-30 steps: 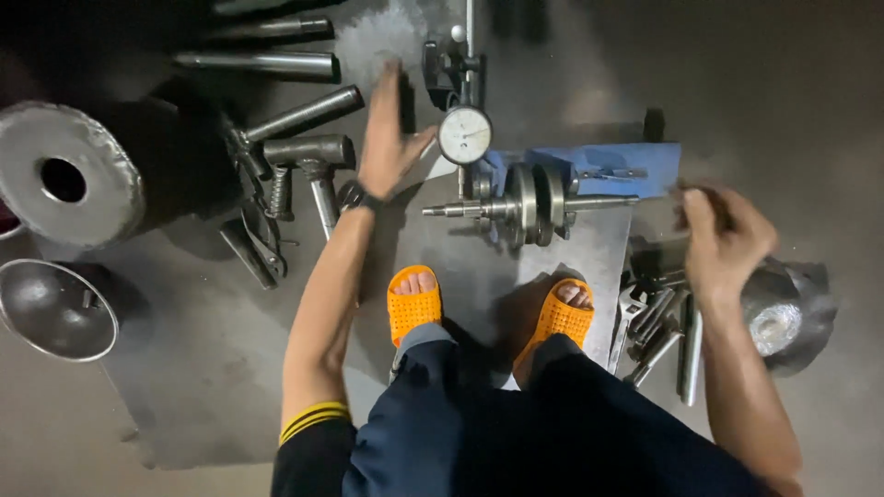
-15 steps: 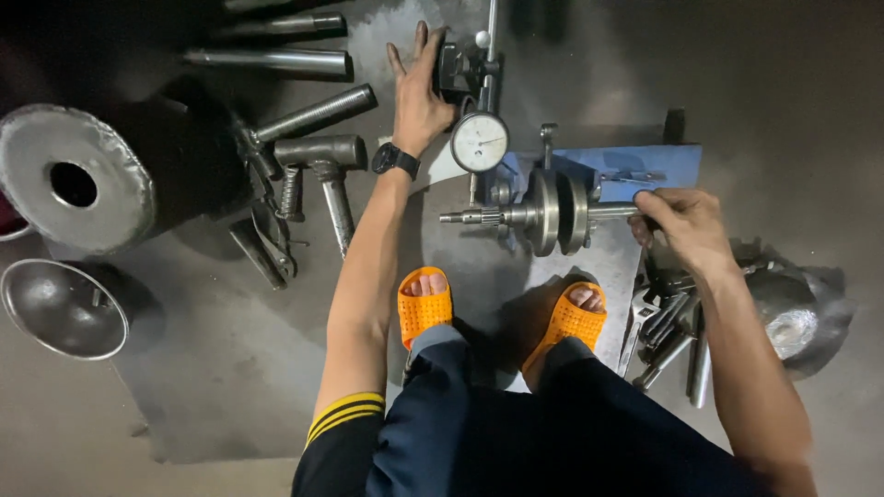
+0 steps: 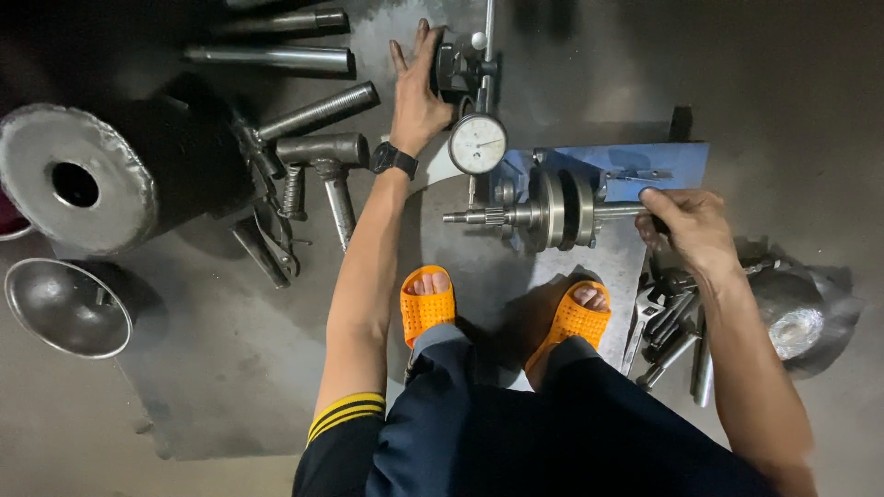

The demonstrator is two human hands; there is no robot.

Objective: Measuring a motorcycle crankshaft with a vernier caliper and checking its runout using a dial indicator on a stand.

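Two hands busy here: the left hand [image 3: 419, 92] lies flat, fingers spread, on the dark base of the dial gauge [image 3: 477, 144], while the right hand [image 3: 691, 225] pinches the crankshaft's [image 3: 552, 210] right end. That crankshaft sits across the blue stand [image 3: 677, 161] on the steel floor plate [image 3: 479, 267], just ahead of the orange sandals [image 3: 426, 304], with loose wrenches [image 3: 668, 331] at the plate's right edge

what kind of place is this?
Likely an engine repair workshop floor. A crankshaft sits in a blue stand under a dial gauge, with a hammer and steel bars lying on the stained floor.
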